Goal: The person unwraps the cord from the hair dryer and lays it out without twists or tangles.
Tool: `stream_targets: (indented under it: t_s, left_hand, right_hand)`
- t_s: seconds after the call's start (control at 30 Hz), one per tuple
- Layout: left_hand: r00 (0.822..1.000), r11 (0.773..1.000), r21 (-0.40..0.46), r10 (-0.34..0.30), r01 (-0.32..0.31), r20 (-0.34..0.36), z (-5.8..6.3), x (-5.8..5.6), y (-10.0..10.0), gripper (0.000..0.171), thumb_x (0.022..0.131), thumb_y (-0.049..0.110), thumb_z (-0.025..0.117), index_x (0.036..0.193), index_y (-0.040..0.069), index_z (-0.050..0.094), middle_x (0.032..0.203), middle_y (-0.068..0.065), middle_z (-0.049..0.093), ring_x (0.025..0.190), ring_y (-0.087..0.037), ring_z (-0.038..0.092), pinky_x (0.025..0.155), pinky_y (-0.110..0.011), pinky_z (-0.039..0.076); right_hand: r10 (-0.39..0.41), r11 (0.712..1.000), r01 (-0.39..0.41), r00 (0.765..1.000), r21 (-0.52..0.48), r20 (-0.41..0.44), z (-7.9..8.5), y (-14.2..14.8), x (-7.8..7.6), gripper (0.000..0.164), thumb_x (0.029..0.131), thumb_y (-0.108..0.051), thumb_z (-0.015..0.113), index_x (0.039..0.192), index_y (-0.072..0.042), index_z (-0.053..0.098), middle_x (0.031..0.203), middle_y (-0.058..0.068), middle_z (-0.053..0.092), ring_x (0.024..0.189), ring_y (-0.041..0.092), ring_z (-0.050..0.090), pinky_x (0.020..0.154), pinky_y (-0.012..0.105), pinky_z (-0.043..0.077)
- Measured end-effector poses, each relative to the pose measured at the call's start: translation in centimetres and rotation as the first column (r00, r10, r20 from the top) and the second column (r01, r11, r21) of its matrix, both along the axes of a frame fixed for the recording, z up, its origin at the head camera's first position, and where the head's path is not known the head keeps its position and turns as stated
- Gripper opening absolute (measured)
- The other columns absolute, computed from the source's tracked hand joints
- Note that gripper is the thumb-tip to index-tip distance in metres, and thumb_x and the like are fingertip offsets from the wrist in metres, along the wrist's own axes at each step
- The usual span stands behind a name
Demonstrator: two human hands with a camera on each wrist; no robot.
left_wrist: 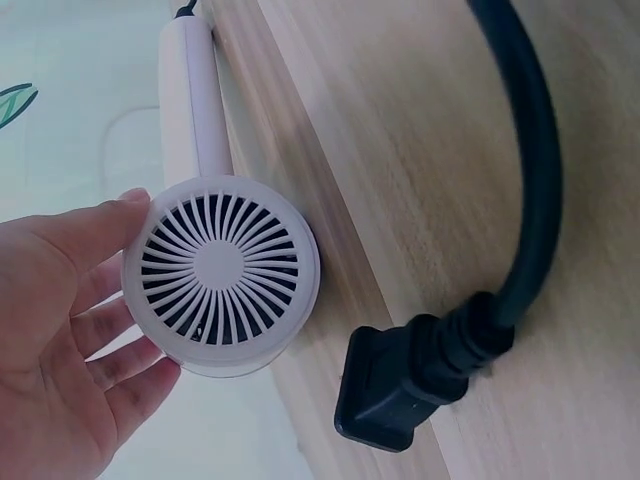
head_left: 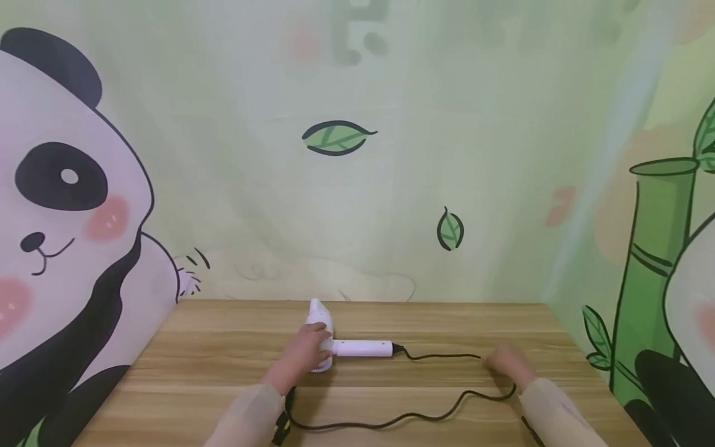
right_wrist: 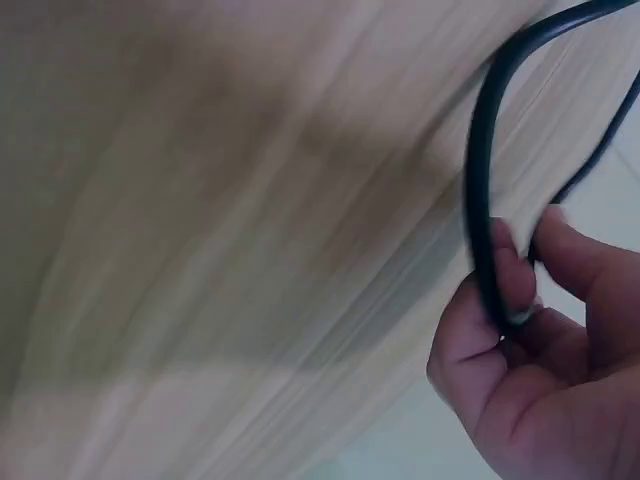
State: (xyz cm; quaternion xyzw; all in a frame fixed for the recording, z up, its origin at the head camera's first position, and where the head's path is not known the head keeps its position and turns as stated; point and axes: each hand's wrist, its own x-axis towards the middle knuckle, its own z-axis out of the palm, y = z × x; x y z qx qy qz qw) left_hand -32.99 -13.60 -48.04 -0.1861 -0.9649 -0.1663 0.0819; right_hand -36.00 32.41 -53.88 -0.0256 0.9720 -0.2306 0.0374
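A white hair dryer [head_left: 357, 347] lies on its side on the wooden table [head_left: 223, 372], with its handle pointing right. My left hand [head_left: 310, 349] grips its round head. In the left wrist view the thumb and fingers of that hand [left_wrist: 135, 290] hold the rim beside the rear grille [left_wrist: 220, 290]. A black cord [head_left: 441, 356] runs from the handle to my right hand [head_left: 496, 361], then loops back across the table to a black plug [left_wrist: 400, 390] near my left wrist. In the right wrist view my right hand [right_wrist: 530, 270] pinches the cord [right_wrist: 480, 200] between thumb and fingers.
The table stands against a wall with a panda and bamboo mural [head_left: 67, 205]. Another painted wall [head_left: 659, 248] closes the right side. The table's far edge runs just behind the dryer. Bare wood shows to the left of the dryer.
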Motion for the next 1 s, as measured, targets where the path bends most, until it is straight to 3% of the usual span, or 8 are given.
stream_targets:
  t_s: [0.2, 0.33, 0.5, 0.73, 0.8, 0.87, 0.97, 1.0]
  left_hand:
    - [1.0, 0.999, 0.034, -0.002, 0.002, -0.004, -0.3, 0.0, -0.4, 0.034, 0.082, 0.011, 0.083, 0.111, -0.004, 0.073, 0.127, -0.021, 0.068, 0.118, -0.041, 0.063, 0.102, -0.052, 0.054]
    - [1.0, 0.999, 0.054, -0.002, 0.002, -0.005, -0.2, 0.1, -0.5, 0.034, 0.082, 0.01, 0.083, 0.112, -0.005, 0.073, 0.128, -0.022, 0.068, 0.119, -0.042, 0.063, 0.103, -0.053, 0.053]
    - [1.0, 1.0, 0.026, 0.006, -0.005, -0.02, 0.1, 0.1, -0.4, 0.033, 0.083, 0.011, 0.083, 0.111, -0.004, 0.073, 0.127, -0.02, 0.068, 0.118, -0.04, 0.064, 0.101, -0.052, 0.054]
    - [0.999, 1.0, 0.015, 0.007, -0.006, -0.035, -0.1, -0.1, -0.3, 0.033, 0.083, 0.014, 0.083, 0.11, -0.002, 0.075, 0.127, -0.019, 0.069, 0.117, -0.04, 0.065, 0.1, -0.051, 0.056]
    - [1.0, 1.0, 0.03, -0.005, 0.006, -0.024, -0.3, -0.1, -0.2, 0.034, 0.084, 0.014, 0.083, 0.112, -0.003, 0.075, 0.128, -0.021, 0.069, 0.117, -0.042, 0.065, 0.101, -0.053, 0.055]
    - [1.0, 0.999, 0.037, -0.014, 0.014, -0.011, -0.4, -0.1, -0.2, 0.035, 0.084, 0.014, 0.082, 0.113, -0.004, 0.074, 0.129, -0.021, 0.069, 0.118, -0.043, 0.065, 0.102, -0.054, 0.054]
    - [1.0, 0.999, 0.04, -0.015, 0.014, 0.008, -0.4, 0.1, -0.2, 0.036, 0.085, 0.014, 0.082, 0.114, -0.004, 0.074, 0.131, -0.022, 0.068, 0.119, -0.043, 0.064, 0.103, -0.054, 0.053]
    - [1.0, 0.999, 0.038, -0.014, 0.013, 0.012, -0.3, 0.1, -0.2, 0.036, 0.085, 0.014, 0.082, 0.115, -0.004, 0.074, 0.131, -0.022, 0.068, 0.12, -0.043, 0.063, 0.103, -0.054, 0.054]
  right_hand:
    - [-0.05, 0.988, 0.061, 0.996, -0.143, 0.077, 3.1, -0.5, 3.3, 0.054, 0.105, -0.029, 0.053, 0.055, -0.021, 0.035, 0.048, -0.012, 0.029, 0.044, 0.005, 0.034, 0.047, 0.021, 0.037]
    - [-0.014, 0.982, 0.038, 0.991, -0.183, 0.13, 4.3, 0.4, 3.6, 0.052, 0.106, -0.038, 0.05, 0.064, -0.009, 0.046, 0.058, -0.008, 0.034, 0.054, 0.008, 0.034, 0.055, 0.021, 0.034]
    - [0.058, 0.915, 0.019, 0.983, -0.404, 0.177, 4.8, 2.0, 3.2, 0.045, 0.104, -0.022, 0.057, 0.109, 0.023, 0.058, 0.08, -0.003, 0.053, 0.067, 0.012, 0.041, 0.061, 0.023, 0.039]
    - [-0.052, 0.822, 0.138, 0.984, -0.552, 0.17, 4.4, 2.7, 3.0, 0.042, 0.102, -0.007, 0.056, 0.131, 0.023, 0.051, 0.077, -0.006, 0.056, 0.072, 0.009, 0.05, 0.066, 0.022, 0.045]
    - [-0.094, 0.754, 0.197, 0.977, -0.627, 0.193, 4.2, 2.9, 3.2, 0.035, 0.102, -0.006, 0.054, 0.12, 0.024, 0.057, 0.073, -0.009, 0.057, 0.069, 0.006, 0.052, 0.063, 0.02, 0.045]
    - [-0.135, 0.631, 0.276, 0.959, -0.725, 0.247, 4.1, 3.2, 3.5, 0.029, 0.104, -0.006, 0.051, 0.101, 0.018, 0.066, 0.07, -0.009, 0.057, 0.066, 0.003, 0.053, 0.06, 0.019, 0.046]
    - [-0.156, 0.466, 0.364, 0.931, -0.806, 0.33, 3.9, 3.6, 3.9, 0.036, 0.107, -0.009, 0.046, 0.078, -0.008, 0.067, 0.068, -0.009, 0.057, 0.064, 0.002, 0.052, 0.057, 0.018, 0.047]
    - [-0.146, 0.443, 0.37, 0.928, -0.816, 0.342, 3.8, 3.8, 4.0, 0.038, 0.108, -0.009, 0.044, 0.075, -0.011, 0.064, 0.067, -0.008, 0.056, 0.063, 0.003, 0.052, 0.057, 0.018, 0.047]
